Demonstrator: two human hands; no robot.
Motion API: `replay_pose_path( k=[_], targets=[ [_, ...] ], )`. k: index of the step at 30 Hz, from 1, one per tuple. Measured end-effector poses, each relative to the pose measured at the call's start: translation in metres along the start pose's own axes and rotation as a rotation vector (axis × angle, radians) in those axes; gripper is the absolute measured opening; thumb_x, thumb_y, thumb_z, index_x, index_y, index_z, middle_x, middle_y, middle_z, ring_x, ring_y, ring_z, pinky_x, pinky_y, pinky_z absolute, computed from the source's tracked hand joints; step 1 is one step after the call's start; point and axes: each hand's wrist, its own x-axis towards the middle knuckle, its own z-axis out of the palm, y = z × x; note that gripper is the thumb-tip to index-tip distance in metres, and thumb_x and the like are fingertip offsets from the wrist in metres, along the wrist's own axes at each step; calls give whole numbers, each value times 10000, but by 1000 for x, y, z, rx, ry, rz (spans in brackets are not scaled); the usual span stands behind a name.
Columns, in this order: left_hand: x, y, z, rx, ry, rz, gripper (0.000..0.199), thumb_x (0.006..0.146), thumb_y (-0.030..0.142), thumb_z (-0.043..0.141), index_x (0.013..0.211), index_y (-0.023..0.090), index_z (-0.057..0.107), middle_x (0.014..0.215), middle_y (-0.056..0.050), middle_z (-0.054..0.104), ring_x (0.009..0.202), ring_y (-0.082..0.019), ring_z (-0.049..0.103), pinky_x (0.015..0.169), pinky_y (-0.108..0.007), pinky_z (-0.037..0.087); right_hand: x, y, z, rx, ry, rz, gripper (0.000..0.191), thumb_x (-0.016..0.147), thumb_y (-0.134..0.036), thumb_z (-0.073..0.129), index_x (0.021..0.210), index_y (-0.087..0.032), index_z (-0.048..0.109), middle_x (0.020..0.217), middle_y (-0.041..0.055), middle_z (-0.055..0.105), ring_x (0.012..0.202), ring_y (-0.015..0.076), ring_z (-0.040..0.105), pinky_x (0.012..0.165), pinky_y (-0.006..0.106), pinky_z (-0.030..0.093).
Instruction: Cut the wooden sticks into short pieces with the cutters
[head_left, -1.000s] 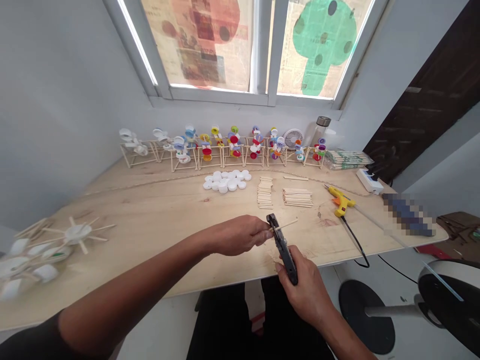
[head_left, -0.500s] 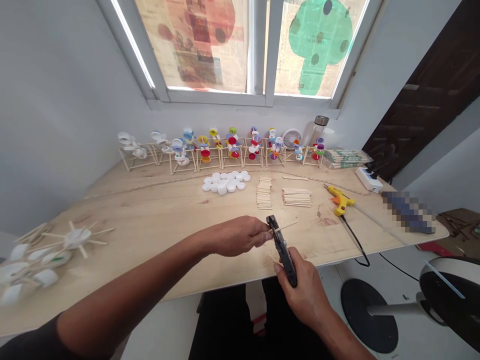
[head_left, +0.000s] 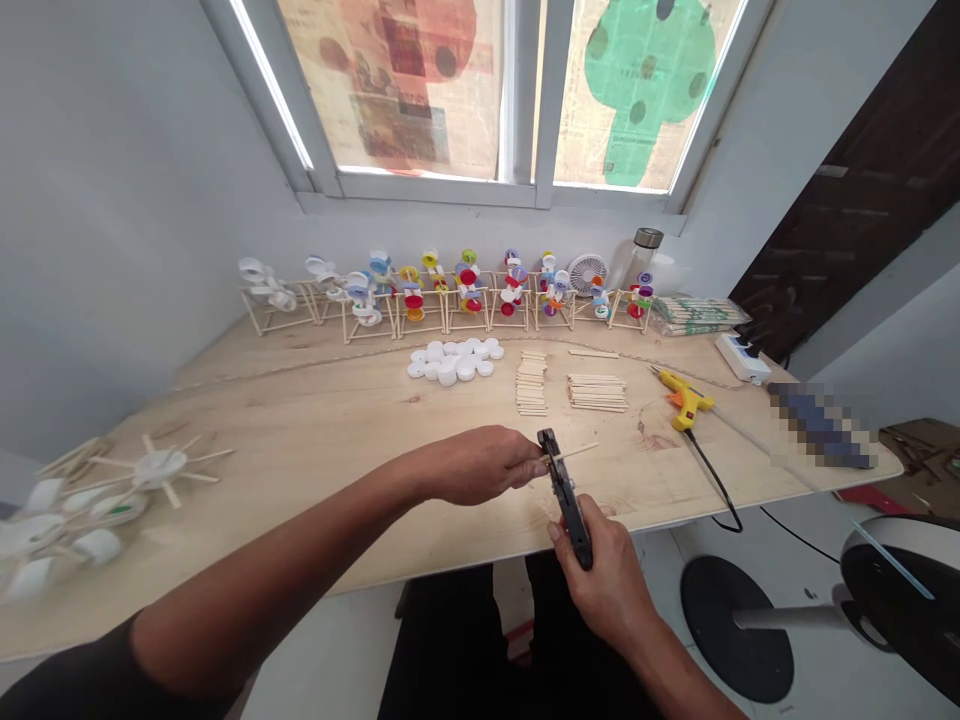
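Note:
Near the table's front edge, my left hand [head_left: 491, 466] is closed, pinching a thin wooden stick [head_left: 583, 451]. The stick passes across the jaws of a black hand cutter [head_left: 568, 505], and its free end points right. My right hand [head_left: 606, 570] grips the cutter's handles, with the head tilted up and away from me. Whether the blades touch the stick is too small to tell. Beyond my hands lie a column of short sticks [head_left: 532, 385] and a pile of longer sticks [head_left: 597, 392]. One loose stick [head_left: 592, 353] lies above that pile.
White bottle caps [head_left: 457, 361] lie mid-table. A yellow glue gun [head_left: 686, 398] and a power strip [head_left: 742, 358] are at right. Stick frames with colourful cap wheels [head_left: 469, 290] line the wall. Stick-and-cap wheels [head_left: 159, 468] lie at left. A round black base [head_left: 736, 628] stands on the floor.
The view has shifted slightly. My hands, the stick and the cutter keep nearly the same positions relative to each other.

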Motion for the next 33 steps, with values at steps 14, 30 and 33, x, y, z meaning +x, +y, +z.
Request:
replay_pose_path(
  k=[14,30,33],
  targets=[
    [-6,5,49,98,533,-178,323,893,333,292,946,177,570,810,-70,648,692,-168,580,603,-254,389,1,-8,-2,219,-6,70,189,824,-345,432,701,-203,445,580,-26,501,543,140,481,540,238,361],
    [-1,2,64,-842,748,-165,191,784,353,513,818,167,491,640,32,483,499,-63,381,464,-192,327,7,-4,-4,295,-9,64,190,805,-346,453,691,-195,473,559,-32,492,514,125,458,509,223,359],
    [4,2,69,-321,847,-113,142,827,298,453,817,178,529,668,11,534,577,-93,454,542,-216,372,8,-5,-4,302,-7,48,178,797,-336,462,694,-193,483,568,-25,511,523,129,469,524,230,374]
  ],
)
